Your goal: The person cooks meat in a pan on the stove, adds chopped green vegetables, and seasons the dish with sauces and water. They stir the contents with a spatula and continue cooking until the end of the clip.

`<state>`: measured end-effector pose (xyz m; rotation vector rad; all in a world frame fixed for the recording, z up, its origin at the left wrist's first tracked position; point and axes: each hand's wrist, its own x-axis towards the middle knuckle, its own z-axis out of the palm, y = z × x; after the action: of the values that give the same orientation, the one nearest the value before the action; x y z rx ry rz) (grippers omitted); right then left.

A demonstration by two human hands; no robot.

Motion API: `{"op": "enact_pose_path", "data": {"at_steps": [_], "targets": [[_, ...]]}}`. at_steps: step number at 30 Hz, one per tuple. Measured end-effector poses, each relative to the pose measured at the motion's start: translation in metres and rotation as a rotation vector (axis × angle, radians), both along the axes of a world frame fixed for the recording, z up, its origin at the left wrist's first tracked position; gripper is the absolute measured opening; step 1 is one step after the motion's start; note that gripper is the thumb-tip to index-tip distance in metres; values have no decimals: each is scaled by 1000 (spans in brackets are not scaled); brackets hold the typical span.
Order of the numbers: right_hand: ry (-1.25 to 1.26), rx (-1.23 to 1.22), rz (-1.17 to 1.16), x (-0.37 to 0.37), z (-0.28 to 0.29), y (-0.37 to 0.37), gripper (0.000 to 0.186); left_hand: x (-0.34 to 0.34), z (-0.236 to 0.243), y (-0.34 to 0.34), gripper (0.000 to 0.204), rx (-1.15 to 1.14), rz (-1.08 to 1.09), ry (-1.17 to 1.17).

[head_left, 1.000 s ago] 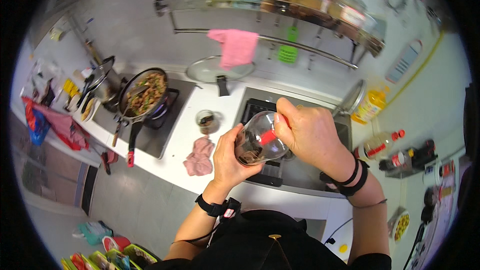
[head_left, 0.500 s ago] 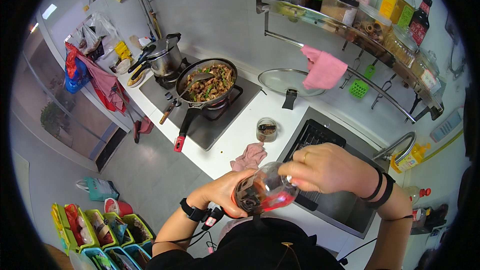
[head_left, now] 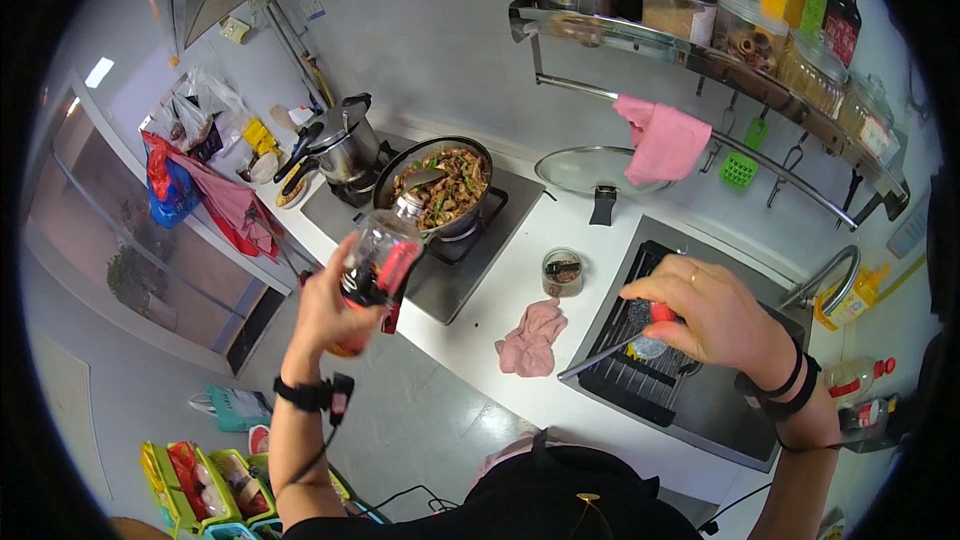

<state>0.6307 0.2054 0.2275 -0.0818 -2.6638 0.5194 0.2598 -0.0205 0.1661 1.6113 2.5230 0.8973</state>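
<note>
My left hand [head_left: 328,302] is wrapped round a clear bottle [head_left: 392,242] with dark liquid and a red-and-black label. The bottle leans toward the frying pan [head_left: 382,185] on the hob, its mouth close to the near rim. Chopped browned food with green pieces [head_left: 455,180] fills the pan, and a metal spatula [head_left: 424,177] rests in it. Over the sink, my right hand [head_left: 715,312] pinches a small red cap [head_left: 661,312]. A thin metal handle [head_left: 600,355] shows just below these fingers; whether I hold it, I cannot tell.
On the white counter stand a small glass jar [head_left: 562,272] and a crumpled pink cloth [head_left: 531,338]. A glass lid [head_left: 585,170] leans at the wall. A pressure cooker [head_left: 342,145] sits behind the pan. The sink [head_left: 735,420] holds a black rack [head_left: 625,380]. Overhead juts a shelf of jars [head_left: 700,50].
My left hand has carried the bottle left and forward to the pan. My right hand has come away from the bottle's mouth with the red cap and moved right, over the sink.
</note>
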Motion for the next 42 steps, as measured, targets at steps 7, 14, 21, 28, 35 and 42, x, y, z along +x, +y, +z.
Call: {"op": "enact_pose_path", "data": {"at_steps": [7, 14, 21, 28, 35, 42], "targets": [[-11, -238, -313, 37, -49, -12, 34, -81, -10, 35, 96, -338, 233, 423], [120, -367, -590, 73, -85, -35, 24, -126, -25, 62, 96, -309, 168, 430], [185, -391, -771, 82, -100, -52, 30, -147, -29, 87, 97, -371, 152, 483], [169, -356, -860, 77, -104, -65, 34, -164, -33, 105, 93, -450, 124, 557], [162, -335, -935, 75, -109, -76, 40, -163, -37, 116, 91, -462, 55, 583], [166, -343, -944, 78, -111, -83, 41, -163, -40, 124, 92, -516, 32, 577]]}}
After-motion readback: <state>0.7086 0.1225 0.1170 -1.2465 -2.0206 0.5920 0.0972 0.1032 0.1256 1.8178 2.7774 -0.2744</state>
